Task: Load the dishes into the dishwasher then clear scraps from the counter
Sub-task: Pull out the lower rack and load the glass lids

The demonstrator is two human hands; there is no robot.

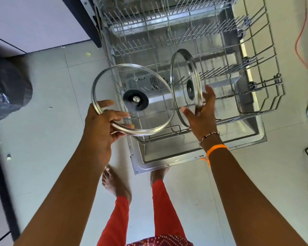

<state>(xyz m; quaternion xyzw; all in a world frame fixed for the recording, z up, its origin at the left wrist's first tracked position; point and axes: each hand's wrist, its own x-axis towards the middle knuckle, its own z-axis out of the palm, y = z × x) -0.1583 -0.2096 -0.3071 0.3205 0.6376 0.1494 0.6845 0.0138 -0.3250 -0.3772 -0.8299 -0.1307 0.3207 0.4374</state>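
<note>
As the dishwasher's lower rack point(194, 55) stands pulled out over the open door point(199, 157), a person works through the loading step, seen from the head camera. The left hand point(100, 128) grips the steel rim of a large glass lid point(132, 100), fingers curled round its near-left edge, holding it nearly flat above the rack's near left corner. The right hand point(201, 110) is released, fingers spread, palm just beside a second glass lid point(186, 87) that stands on edge among the tines toward the rack's near edge; whether the fingers touch its rim cannot be told. The rest of the rack shows only bare tines. The upright lid appears placed; the next move likely calls for tilting the held lid on edge and slotting it between tines alongside. Pale scraps point(88, 54) lie on the floor point(60, 139) to the left.
</note>
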